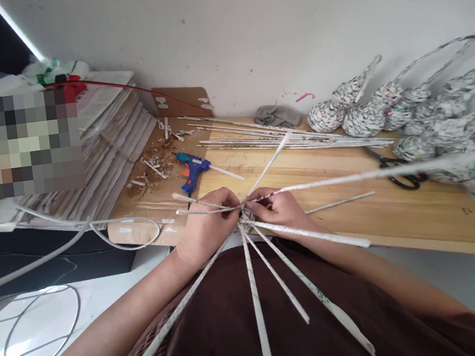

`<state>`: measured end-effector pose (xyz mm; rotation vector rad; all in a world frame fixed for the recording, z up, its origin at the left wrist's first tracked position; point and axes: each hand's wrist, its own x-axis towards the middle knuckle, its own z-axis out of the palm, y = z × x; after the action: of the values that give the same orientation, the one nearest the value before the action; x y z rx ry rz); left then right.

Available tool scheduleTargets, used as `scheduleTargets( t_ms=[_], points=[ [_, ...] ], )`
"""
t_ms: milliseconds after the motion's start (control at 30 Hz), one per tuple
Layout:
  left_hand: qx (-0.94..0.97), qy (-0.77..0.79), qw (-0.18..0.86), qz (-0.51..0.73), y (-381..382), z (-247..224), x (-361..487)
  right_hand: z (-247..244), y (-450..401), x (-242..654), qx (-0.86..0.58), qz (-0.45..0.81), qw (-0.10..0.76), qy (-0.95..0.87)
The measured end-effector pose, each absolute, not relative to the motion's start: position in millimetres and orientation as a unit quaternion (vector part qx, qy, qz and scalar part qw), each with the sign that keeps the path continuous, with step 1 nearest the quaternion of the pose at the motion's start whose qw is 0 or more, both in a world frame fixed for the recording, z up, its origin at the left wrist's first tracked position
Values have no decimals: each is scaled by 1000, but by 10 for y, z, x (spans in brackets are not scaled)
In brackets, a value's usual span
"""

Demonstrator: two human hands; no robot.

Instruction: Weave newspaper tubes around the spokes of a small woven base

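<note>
Rolled paper tubes [256,303] fan out in all directions from a small woven paper piece [246,218] held close to my body above the table's front edge. My left hand [213,218] pinches the tubes at the centre, and two short tube ends stick out leftward over its knuckles. Opposite it, my right hand [279,207] is closed on a long paper tube [350,178] that runs off to the right. The fingertips of both hands almost meet at the hub, hiding part of the weave.
A blue glue gun [194,169] lies left of centre, near paper scraps [156,168]. Loose paper tubes [254,141] and a grey cloth [277,116] lie behind. Black scissors [399,172] and woven paper gourd shapes [364,119] are at right. A newspaper stack [116,141] stands left.
</note>
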<state>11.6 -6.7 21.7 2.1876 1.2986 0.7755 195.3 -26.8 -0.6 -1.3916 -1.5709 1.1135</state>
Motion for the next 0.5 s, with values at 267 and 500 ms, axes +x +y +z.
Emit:
scheduleTargets(
  t_ms=[267,500],
  points=[
    [823,459,191,275,-94,209,86,-120,-219,1947,-527,508,406,-547],
    [818,471,206,260,-78,239,119,-43,-222,1943,-538,465,381,-591]
  ],
)
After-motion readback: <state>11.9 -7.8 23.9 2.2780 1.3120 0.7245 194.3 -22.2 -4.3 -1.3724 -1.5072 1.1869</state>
